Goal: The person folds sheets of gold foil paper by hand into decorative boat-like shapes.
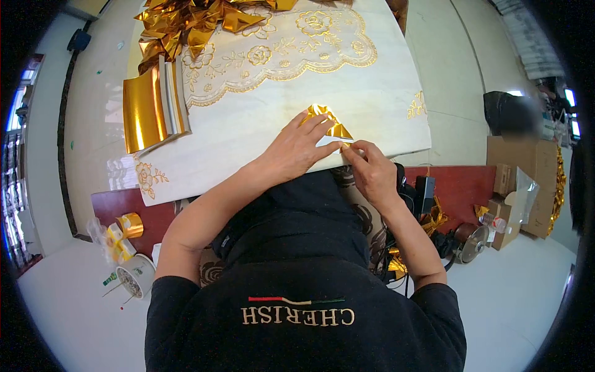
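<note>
Through my remote feed I see a cloth-covered table (266, 124); near its front edge, the left hand (294, 149), loosely spread, steadies a gold foil piece (338, 131) whose corner the right hand (373, 172) pinches. I judge this folding; next calls for even creasing.

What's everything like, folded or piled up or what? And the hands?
Gold foil piece: creased, partly folded
Left hand: fingers spread on foil
Right hand: pinching near foil's corner
Gold sheets: stacked, curved
Gold foil shapes: folded, heaped
White tablecloth: spread out
</note>
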The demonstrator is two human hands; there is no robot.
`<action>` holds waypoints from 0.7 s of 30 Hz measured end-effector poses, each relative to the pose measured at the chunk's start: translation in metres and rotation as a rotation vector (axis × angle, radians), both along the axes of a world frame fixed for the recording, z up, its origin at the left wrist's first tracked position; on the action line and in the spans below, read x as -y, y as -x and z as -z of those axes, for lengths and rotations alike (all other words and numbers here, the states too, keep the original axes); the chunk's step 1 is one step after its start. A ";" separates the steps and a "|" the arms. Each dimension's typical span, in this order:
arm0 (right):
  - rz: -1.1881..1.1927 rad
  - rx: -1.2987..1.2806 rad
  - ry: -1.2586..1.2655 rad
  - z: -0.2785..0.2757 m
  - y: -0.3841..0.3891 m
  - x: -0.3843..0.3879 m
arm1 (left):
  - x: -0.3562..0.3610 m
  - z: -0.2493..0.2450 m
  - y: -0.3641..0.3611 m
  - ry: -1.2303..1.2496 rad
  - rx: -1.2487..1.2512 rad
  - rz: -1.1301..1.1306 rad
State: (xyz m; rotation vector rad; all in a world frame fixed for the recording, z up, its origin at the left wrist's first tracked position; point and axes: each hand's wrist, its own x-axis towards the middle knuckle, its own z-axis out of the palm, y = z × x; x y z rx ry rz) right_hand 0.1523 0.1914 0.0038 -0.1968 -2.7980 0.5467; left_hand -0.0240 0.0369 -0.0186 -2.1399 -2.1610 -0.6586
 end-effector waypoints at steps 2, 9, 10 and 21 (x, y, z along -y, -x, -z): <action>-0.050 -0.019 0.001 0.000 0.001 0.002 | 0.000 -0.001 0.000 -0.001 0.030 -0.004; -0.115 0.005 0.001 0.000 -0.005 -0.003 | 0.001 -0.001 -0.001 -0.013 0.026 -0.004; -0.106 0.028 0.003 -0.003 -0.006 -0.006 | 0.001 -0.001 -0.001 -0.004 0.032 -0.005; -0.032 0.038 -0.033 -0.002 -0.003 -0.001 | 0.001 -0.002 -0.001 0.019 0.009 -0.014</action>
